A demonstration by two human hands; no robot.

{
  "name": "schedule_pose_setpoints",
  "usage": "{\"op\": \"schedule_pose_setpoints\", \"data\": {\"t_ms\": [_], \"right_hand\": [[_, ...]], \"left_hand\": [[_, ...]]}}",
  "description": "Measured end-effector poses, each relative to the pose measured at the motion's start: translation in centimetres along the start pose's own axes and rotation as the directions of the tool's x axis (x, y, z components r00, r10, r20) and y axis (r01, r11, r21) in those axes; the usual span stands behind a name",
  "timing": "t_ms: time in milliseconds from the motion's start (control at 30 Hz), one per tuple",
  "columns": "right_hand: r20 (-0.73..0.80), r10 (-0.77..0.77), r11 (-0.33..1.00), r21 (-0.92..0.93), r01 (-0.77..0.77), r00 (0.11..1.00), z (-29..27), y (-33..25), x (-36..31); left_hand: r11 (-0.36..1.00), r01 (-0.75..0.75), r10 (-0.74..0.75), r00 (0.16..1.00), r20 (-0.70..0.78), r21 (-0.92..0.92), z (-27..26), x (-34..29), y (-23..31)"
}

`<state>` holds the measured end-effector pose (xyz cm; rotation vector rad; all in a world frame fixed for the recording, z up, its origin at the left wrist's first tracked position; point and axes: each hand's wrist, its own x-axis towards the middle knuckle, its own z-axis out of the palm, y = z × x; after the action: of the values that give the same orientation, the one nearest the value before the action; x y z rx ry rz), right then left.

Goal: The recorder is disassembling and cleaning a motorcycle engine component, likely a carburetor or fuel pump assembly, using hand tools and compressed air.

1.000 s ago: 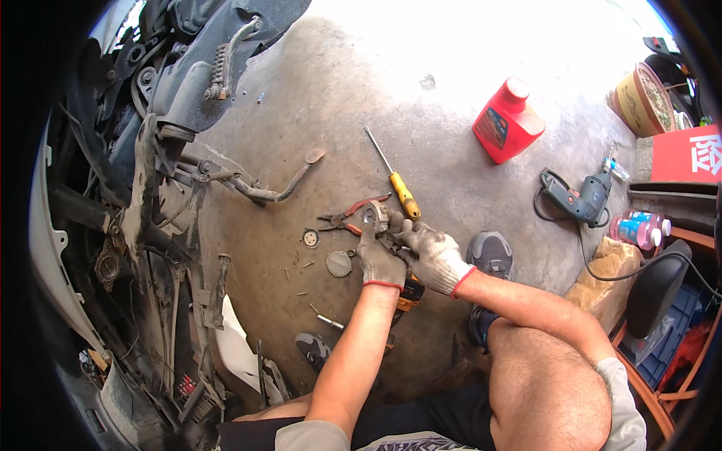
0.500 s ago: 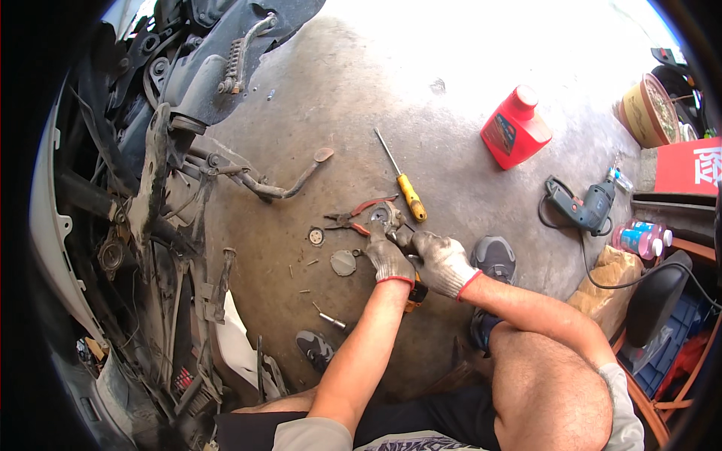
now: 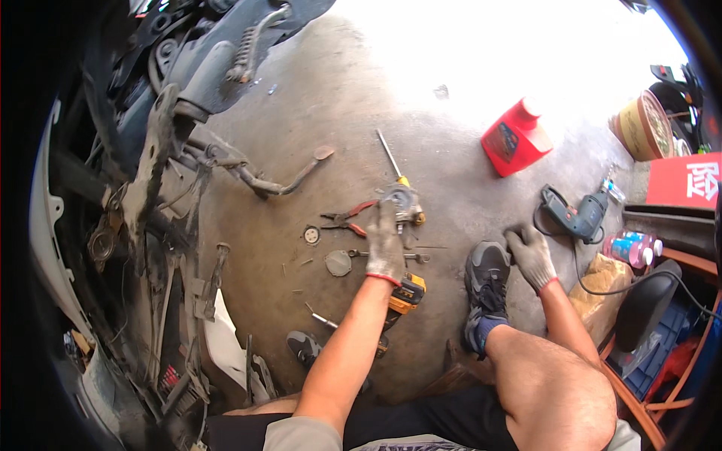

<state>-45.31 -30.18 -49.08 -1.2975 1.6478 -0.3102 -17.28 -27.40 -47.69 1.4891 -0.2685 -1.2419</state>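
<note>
My left hand (image 3: 386,252), in a pale work glove, is closed on a round metal part (image 3: 402,200) just above the floor. That part covers some of the yellow-handled screwdriver (image 3: 388,152). Red-handled pliers (image 3: 347,219) lie to the left of the glove. A wrench (image 3: 418,258) passes beneath the hand, and a yellow-and-black power tool (image 3: 407,295) sits by my wrist. Away to the right, my gloved right hand (image 3: 532,255) is beside my shoe (image 3: 489,282), with nothing visible in it and its fingers somewhat apart.
A round metal cover (image 3: 338,263), a small disc with holes (image 3: 311,235) and loose screws lie on the left. Motorcycle parts with a kickstand (image 3: 286,186) fill the left side. To the right are a red jug (image 3: 517,138), a corded drill (image 3: 583,216) and pink bottles (image 3: 632,249).
My right hand has left the metal part and moved right, beside my shoe. My left hand has shifted the part slightly up and right. The wrench on the floor is now in plain sight.
</note>
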Motion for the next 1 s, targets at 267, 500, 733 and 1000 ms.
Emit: {"op": "schedule_pose_setpoints", "data": {"t_ms": [267, 500, 733, 1000], "right_hand": [[-0.025, 0.139, 0.977, 0.165, -0.133, 0.99, 0.3, 3.6, -2.8], [-0.049, 0.023, 0.998, 0.065, -0.02, 0.999, 2.3, 3.6, -1.7], [-0.071, 0.077, 0.994, 0.078, -0.071, 0.995, 0.8, 4.6, -2.9], [-0.073, 0.152, 0.981, 0.136, -0.141, 0.986, -0.8, 3.3, -4.7]], "left_hand": [[0.991, 0.101, -0.113, 0.982, 0.149, 0.085, 1.9, -0.6, -1.4], [0.993, 0.115, -0.117, 0.985, 0.129, 0.023, 1.6, -0.7, -1.9], [0.99, -0.055, 0.032, 0.984, 0.176, 0.127, 2.5, -0.2, -2.6], [0.995, -0.036, 0.014, 0.971, 0.24, 0.089, 5.1, -1.4, 2.3]]}}
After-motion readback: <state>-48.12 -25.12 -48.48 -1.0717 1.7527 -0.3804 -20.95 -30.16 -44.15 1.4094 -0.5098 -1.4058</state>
